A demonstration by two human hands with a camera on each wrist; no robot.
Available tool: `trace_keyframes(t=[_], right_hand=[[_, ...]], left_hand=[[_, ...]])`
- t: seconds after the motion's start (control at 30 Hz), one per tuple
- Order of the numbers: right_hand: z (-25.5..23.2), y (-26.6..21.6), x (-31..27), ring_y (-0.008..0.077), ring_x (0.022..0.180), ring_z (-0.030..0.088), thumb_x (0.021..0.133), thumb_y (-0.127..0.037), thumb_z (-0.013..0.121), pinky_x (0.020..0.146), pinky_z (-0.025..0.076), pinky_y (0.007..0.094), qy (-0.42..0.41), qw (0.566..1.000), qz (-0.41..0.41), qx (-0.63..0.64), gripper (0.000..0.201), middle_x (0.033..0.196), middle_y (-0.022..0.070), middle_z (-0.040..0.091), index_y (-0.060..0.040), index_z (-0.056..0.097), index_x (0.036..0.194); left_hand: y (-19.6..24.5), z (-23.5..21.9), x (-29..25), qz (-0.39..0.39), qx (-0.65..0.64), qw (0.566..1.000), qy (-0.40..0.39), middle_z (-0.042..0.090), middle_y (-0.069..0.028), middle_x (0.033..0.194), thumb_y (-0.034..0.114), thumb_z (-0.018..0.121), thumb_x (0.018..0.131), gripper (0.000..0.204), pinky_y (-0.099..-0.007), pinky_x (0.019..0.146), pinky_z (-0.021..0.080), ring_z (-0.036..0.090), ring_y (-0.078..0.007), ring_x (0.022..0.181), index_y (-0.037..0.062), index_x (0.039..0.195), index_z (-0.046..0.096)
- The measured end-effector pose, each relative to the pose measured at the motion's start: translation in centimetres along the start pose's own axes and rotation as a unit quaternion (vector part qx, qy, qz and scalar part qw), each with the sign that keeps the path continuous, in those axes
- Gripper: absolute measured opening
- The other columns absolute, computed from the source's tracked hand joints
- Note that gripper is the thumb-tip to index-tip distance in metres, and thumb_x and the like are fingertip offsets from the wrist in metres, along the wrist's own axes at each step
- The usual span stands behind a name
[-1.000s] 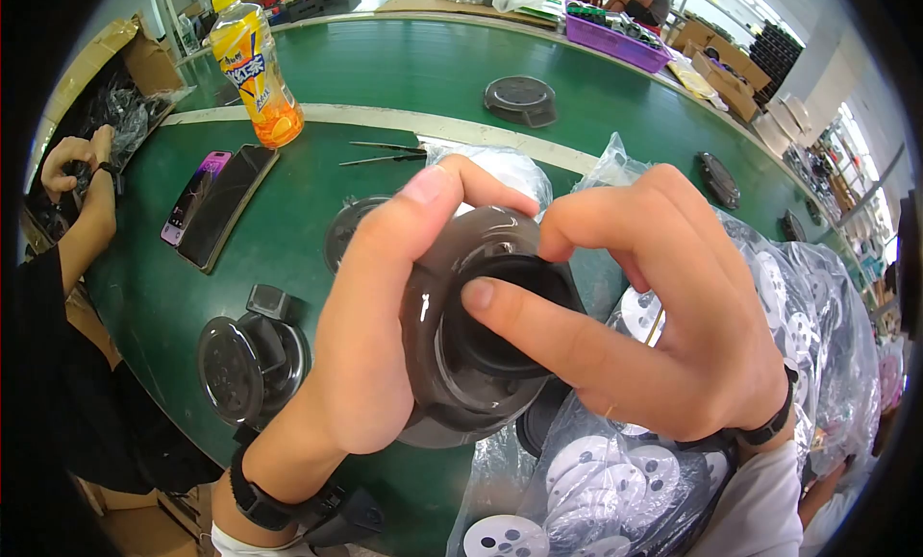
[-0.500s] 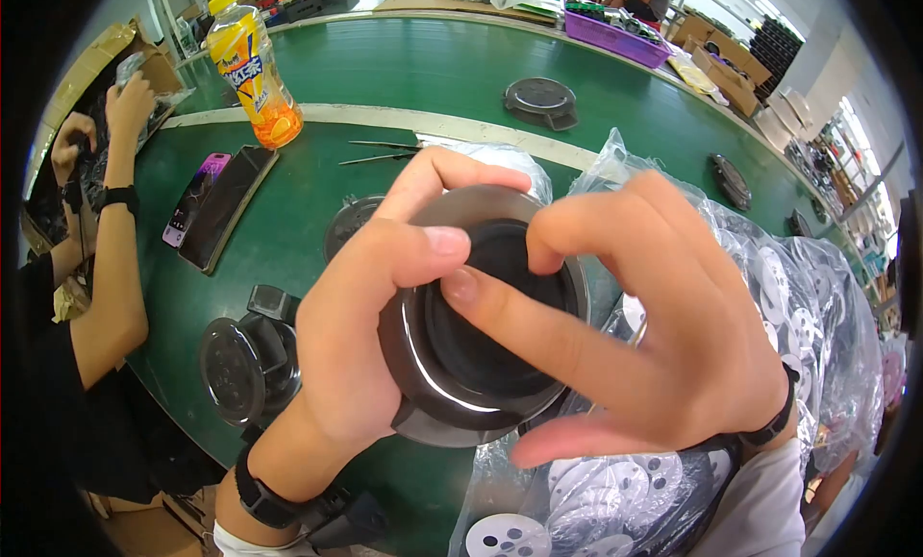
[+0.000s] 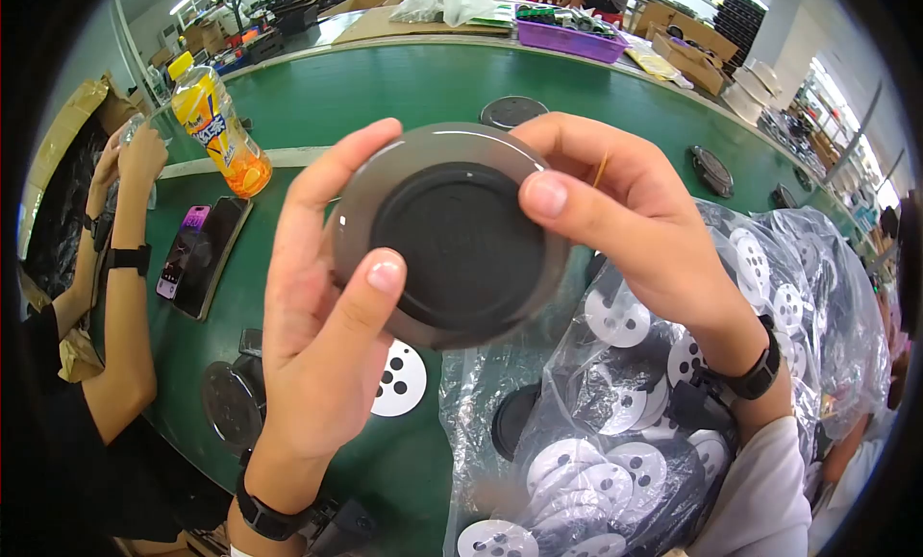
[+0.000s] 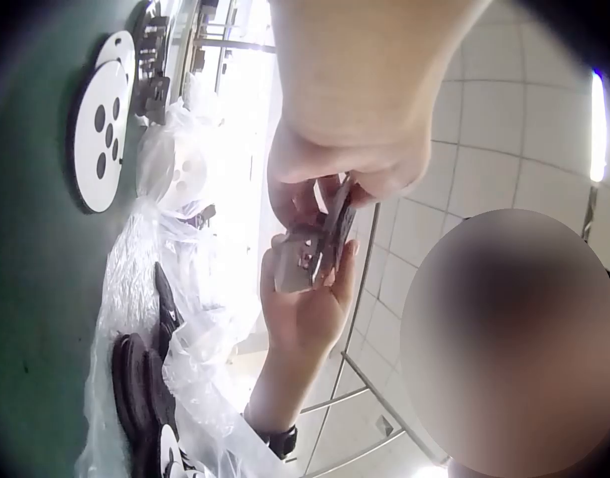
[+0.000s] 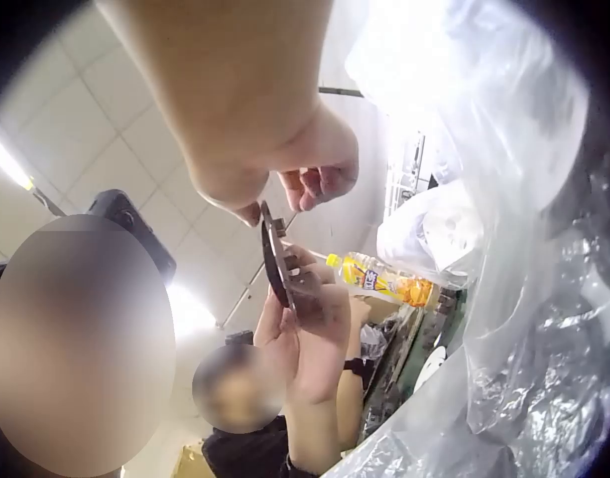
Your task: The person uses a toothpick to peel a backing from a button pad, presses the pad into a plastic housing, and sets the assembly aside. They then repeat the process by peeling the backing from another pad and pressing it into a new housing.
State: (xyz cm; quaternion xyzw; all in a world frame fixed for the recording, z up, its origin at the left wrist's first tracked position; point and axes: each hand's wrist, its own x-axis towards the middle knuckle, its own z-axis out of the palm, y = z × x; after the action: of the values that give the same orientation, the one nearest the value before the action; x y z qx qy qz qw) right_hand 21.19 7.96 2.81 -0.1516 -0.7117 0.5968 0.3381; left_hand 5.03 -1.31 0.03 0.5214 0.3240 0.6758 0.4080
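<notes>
Both hands hold up a round, smoky translucent plastic cover (image 3: 437, 142) with a flat black disc (image 3: 461, 245) set in its middle. My left hand (image 3: 322, 336) grips the left rim, its thumb over the front and its fingers behind. At the upper right rim my right hand (image 3: 635, 211) pinches the cover, thumb tip at the edge of the black disc. Seen edge-on in the right wrist view, the cover (image 5: 277, 254) has a clear raised part on its back. Below it on the green table lies a white disc with holes (image 3: 399, 379).
A clear plastic bag (image 3: 567, 365) of white perforated discs covers the table's right side. More smoky covers (image 3: 231, 403) sit at left and farther back. Two phones (image 3: 213, 254) and a drink bottle (image 3: 219, 129) stand left, beside another person's arms (image 3: 130, 297).
The right fingers have come off the black disc onto the rim. The cover is now raised and faces the head camera. The left thumb has moved to the lower left of the disc.
</notes>
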Motion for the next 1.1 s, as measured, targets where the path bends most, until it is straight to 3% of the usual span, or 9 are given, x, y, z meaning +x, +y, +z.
trace_keyframes(t=[0.1,0.2,0.37,0.43,0.6,0.8,0.97,1.03,1.1], right_hand=[[0.0,0.6,0.0,0.0075,0.081,0.055,0.084,-0.012,0.059,0.072,0.044,0.0209,-0.025,0.999,-0.022,0.020,0.023,0.091,0.0029,0.059,0.0020,0.055,0.101],[0.1,0.6,-0.1,0.0074,0.082,0.056,0.083,-0.009,0.060,0.073,0.044,0.0212,-0.009,1.000,-0.013,-0.002,0.022,0.091,0.0035,0.060,0.0027,0.055,0.101],[0.4,0.3,-0.4,0.0084,0.082,0.056,0.083,-0.008,0.060,0.073,0.045,0.0217,0.012,0.996,-0.085,-0.017,0.023,0.090,0.0054,0.060,0.0040,0.055,0.102],[0.4,0.3,-0.5,0.0086,0.082,0.056,0.083,-0.008,0.060,0.073,0.045,0.0217,0.020,0.995,-0.096,-0.028,0.023,0.090,0.0056,0.060,0.0040,0.055,0.102],[0.4,0.2,-0.7,0.0083,0.082,0.056,0.082,-0.008,0.061,0.071,0.045,0.0215,0.015,0.996,-0.086,-0.005,0.025,0.092,0.0058,0.060,0.0041,0.055,0.103],[0.6,0.0,-1.0,0.0004,0.077,0.050,0.071,-0.003,0.070,0.056,0.032,0.0135,0.000,0.971,-0.116,-0.209,0.050,0.090,-0.0003,0.056,0.0000,0.046,0.115],[1.0,0.2,-1.0,-0.0005,0.071,0.046,0.072,-0.003,0.070,0.054,0.028,0.0139,-0.005,0.972,-0.142,-0.186,0.047,0.087,-0.0016,0.055,-0.0016,0.046,0.112],[1.1,0.3,-1.0,-0.0005,0.069,0.045,0.071,-0.003,0.070,0.054,0.028,0.0141,0.000,0.976,-0.128,-0.174,0.046,0.086,-0.0020,0.055,-0.0020,0.046,0.111],[1.0,0.5,-0.9,0.0000,0.069,0.045,0.076,-0.008,0.068,0.055,0.031,0.0151,0.003,0.989,-0.106,-0.098,0.033,0.083,-0.0022,0.054,-0.0018,0.049,0.103]], left_hand=[[0.2,0.1,-0.1,-0.014,-0.027,0.999,0.021,0.045,-0.0152,0.122,0.022,0.059,0.080,0.069,-0.0341,0.098,0.036,0.046,-0.0219,0.114,-0.0013,0.134,0.024],[-0.1,0.6,-0.2,0.012,0.060,0.998,0.023,0.049,-0.0118,0.117,0.034,0.078,0.065,0.090,-0.0316,0.097,0.036,0.048,-0.0200,0.111,-0.0009,0.131,0.028],[-0.6,0.2,-0.3,0.010,0.069,0.996,0.056,0.049,-0.0107,0.116,0.024,0.078,0.066,0.077,-0.0307,0.092,0.040,0.050,-0.0191,0.107,-0.0020,0.125,0.036],[-0.6,0.1,-0.5,0.005,-0.011,1.000,0.029,0.051,-0.0145,0.114,-0.005,0.070,0.068,0.060,-0.0326,0.089,0.044,0.052,-0.0206,0.105,-0.0053,0.119,0.038],[-0.6,0.1,-0.9,-0.015,0.005,0.999,0.029,0.055,-0.0137,0.109,-0.007,0.069,0.069,0.050,-0.0312,0.086,0.046,0.055,-0.0189,0.099,-0.0061,0.113,0.044],[-0.7,-0.2,-1.0,0.041,0.047,0.998,0.012,0.057,-0.0133,0.106,-0.008,0.068,0.068,0.046,-0.0306,0.084,0.047,0.057,-0.0179,0.095,-0.0064,0.110,0.047],[-1.0,-0.2,-1.0,0.064,0.077,0.995,0.006,0.059,-0.0124,0.102,-0.004,0.066,0.071,0.040,-0.0303,0.081,0.047,0.058,-0.0171,0.092,-0.0064,0.108,0.050],[-0.7,0.0,-1.1,-0.007,0.038,0.998,0.044,0.059,-0.0115,0.101,0.003,0.065,0.076,0.037,-0.0290,0.080,0.046,0.057,-0.0157,0.092,-0.0061,0.108,0.051],[-0.8,0.0,-1.1,-0.012,0.029,0.999,0.045,0.059,-0.0110,0.101,0.006,0.064,0.077,0.036,-0.0282,0.080,0.046,0.057,-0.0151,0.091,-0.0061,0.109,0.051]])
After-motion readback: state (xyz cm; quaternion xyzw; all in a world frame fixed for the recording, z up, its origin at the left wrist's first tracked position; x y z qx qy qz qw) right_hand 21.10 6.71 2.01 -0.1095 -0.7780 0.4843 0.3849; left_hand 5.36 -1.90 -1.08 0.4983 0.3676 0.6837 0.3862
